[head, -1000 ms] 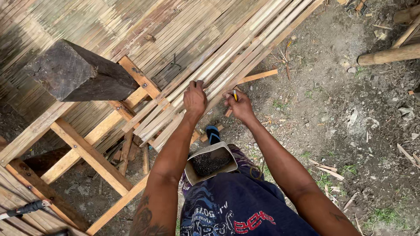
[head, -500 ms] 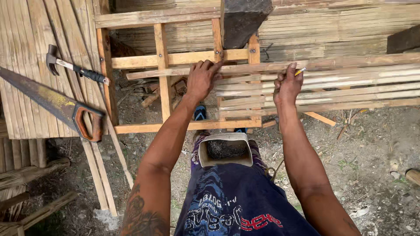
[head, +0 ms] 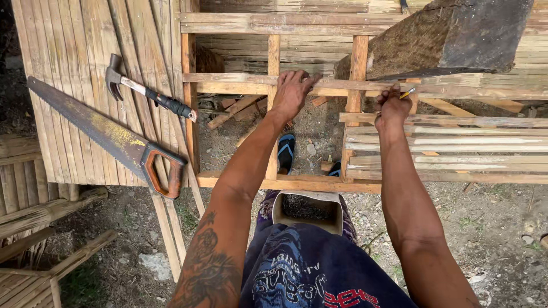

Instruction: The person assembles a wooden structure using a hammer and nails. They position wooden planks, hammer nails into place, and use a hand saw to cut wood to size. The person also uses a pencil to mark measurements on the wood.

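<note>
Both hands on same bamboo strip (head: pixel 342 86) across the wooden frame (head: pixel 188 102): left hand (head: pixel 292 91) flat, open, pressing it; right hand (head: pixel 393 108) closed round pencil (head: pixel 406 93), tip at strip. View swung since earlier frame; hammer (head: pixel 149 96) and saw (head: pixel 108 136) now nearer centre-left.

You work in soft, even daylight with no harsh sun patches. Shadows stay faint: a dim one lies under the saw (head: pixel 114 137) and hammer (head: pixel 149 97), and a deeper one fills the gaps inside the wooden frame (head: pixel 274 182) toward 12 o'clock. The dark beam (head: pixel 456 37) at 1 o'clock reads nearly black on its end face. Focus holds sharp at centre. Straight slats bow slightly toward 9 and 3 o'clock, and the corners darken a little.
</note>
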